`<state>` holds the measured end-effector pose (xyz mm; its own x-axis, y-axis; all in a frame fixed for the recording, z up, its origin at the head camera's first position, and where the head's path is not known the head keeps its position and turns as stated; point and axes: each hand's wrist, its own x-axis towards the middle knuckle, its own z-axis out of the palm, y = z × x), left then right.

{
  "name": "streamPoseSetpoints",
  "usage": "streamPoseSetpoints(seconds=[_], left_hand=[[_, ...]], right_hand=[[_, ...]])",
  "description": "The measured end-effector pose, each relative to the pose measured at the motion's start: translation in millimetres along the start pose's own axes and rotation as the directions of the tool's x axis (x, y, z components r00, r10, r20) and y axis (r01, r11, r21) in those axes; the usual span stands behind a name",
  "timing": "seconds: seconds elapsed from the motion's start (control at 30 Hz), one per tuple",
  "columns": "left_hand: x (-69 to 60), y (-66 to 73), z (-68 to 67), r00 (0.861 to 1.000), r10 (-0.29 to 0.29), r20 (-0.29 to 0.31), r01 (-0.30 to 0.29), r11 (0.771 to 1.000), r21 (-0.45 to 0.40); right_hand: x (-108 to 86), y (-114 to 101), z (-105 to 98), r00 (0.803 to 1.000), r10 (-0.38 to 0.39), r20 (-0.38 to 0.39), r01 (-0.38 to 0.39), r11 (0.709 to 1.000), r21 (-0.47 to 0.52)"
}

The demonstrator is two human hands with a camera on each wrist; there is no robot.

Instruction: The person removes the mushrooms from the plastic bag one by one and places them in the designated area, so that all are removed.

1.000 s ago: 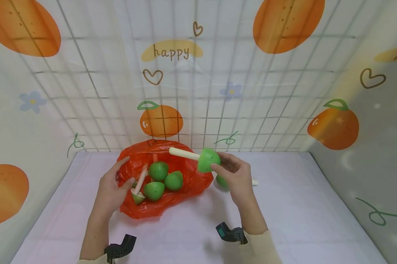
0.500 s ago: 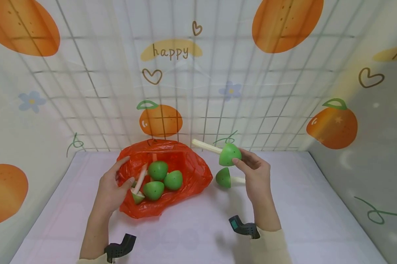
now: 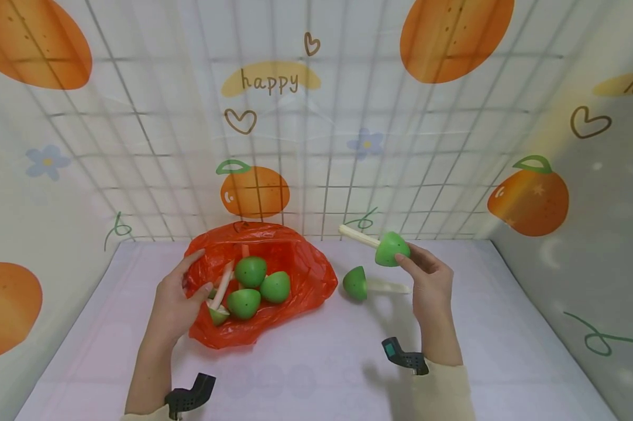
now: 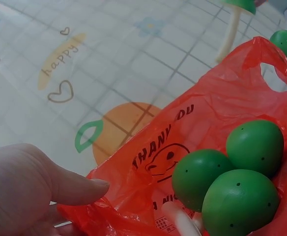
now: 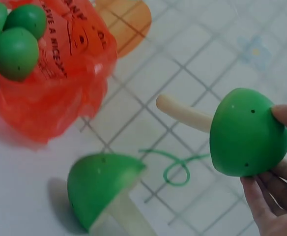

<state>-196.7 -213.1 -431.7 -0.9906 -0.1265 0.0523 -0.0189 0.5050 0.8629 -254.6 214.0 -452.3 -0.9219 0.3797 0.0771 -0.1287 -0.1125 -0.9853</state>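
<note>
In my right hand (image 3: 431, 280) I grip a toy mushroom by its green dotted cap (image 5: 249, 132); its pale stem (image 3: 358, 235) points left, and it hangs above the table. Below it a second toy mushroom (image 3: 355, 284) lies on its side, stem to the right. My left hand (image 3: 174, 304) holds the left edge of a red plastic bag (image 3: 311, 275), thumb inside the rim. Several toy mushrooms lie in the bag's mouth, among them a green cap (image 4: 239, 201) in front. One at the left (image 3: 219, 316) shows its stem upward. The bag's depth is partly hidden.
A white table (image 3: 295, 374) carries everything. Behind it hangs a curtain (image 3: 427, 146) printed with oranges and hearts, a wire grid showing through. Similar curtain walls close off both sides. A small black camera is worn on each wrist.
My right hand has moved right with the mushroom, away from above the bag's edge, uncovering the mushroom on the table. The left hand and bag have hardly moved.
</note>
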Motion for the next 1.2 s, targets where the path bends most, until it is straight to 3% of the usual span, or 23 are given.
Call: streamPoseSetpoints(seconds=[0.47, 0.73, 1.2], left_hand=[[-0.5, 1.1, -0.5, 1.0, -0.001, 0.0, 0.001, 1.0, 0.007], [-1.0, 0.0, -0.6, 1.0, -0.001, 0.002, 0.001, 1.0, 0.007], [0.8, -1.5, -0.2, 1.0, 0.02, 0.006, -0.02, 1.0, 0.011]], right_hand=[[15.5, 21.2, -33.4, 0.99, 0.069, -0.122, -0.065, 0.997, 0.037], [21.7, 34.9, -49.2, 0.977, 0.099, -0.188, -0.106, 0.994, -0.024], [29.1, 52.3, -69.1, 0.97, 0.185, -0.16, -0.195, 0.98, -0.048]])
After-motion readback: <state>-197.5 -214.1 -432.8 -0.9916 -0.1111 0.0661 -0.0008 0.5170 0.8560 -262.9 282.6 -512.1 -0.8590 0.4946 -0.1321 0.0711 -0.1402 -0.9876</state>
